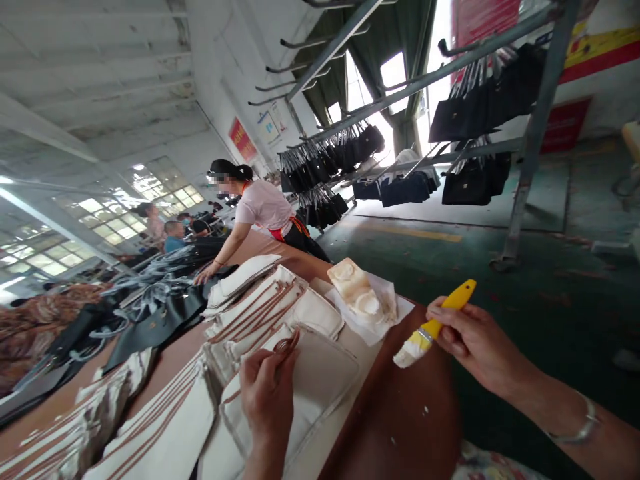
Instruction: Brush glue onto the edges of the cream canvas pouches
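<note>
Brown-topped table (410,417): cream bag pieces (193,400), brown-trimmed, laid in overlapping rows along its length; white paper (404,308) placed at right edge; black bags (150,328) heaped toward left edge; few white flecks (425,410) scattered toward near right corner.

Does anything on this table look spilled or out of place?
Yes, slightly: small white specks dot the brown tabletop below the yellow-handled paintbrush in the right hand. They look odd against plain brown, perhaps stray drips from its white-coated bristles. Nothing else clearly stands out.
</note>
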`<state>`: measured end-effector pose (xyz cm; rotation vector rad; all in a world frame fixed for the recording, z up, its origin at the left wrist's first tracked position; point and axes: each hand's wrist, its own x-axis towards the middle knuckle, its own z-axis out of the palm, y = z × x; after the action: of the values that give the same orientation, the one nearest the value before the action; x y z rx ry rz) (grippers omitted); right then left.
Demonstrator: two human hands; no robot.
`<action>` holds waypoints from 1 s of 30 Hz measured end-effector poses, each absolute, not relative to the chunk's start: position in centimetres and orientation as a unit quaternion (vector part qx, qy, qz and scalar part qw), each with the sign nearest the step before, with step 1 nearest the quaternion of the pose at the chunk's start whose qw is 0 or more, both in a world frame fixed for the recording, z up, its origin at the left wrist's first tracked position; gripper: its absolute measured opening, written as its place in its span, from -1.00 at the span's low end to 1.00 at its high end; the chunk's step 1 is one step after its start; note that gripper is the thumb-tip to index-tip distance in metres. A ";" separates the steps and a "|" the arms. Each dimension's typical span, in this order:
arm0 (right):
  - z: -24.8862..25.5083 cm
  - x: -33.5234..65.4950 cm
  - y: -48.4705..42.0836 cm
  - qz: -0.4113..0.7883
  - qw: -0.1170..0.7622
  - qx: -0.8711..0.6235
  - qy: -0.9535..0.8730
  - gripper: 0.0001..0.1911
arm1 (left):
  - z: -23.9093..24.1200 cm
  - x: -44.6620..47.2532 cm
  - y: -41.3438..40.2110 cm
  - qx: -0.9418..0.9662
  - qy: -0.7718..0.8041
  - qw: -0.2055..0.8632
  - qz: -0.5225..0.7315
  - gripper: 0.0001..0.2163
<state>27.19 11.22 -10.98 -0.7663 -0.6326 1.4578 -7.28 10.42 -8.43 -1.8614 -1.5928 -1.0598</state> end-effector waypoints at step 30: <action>-8.9 23.7 9.8 0.499 0.603 -0.345 -0.517 -0.74 | -8.5 -2.3 8.0 -0.717 -0.623 -0.243 -0.195 -0.75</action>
<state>23.66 9.78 -8.90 -0.7992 -1.1972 1.1559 -2.32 7.97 -8.48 -2.6872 -2.3335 -0.7292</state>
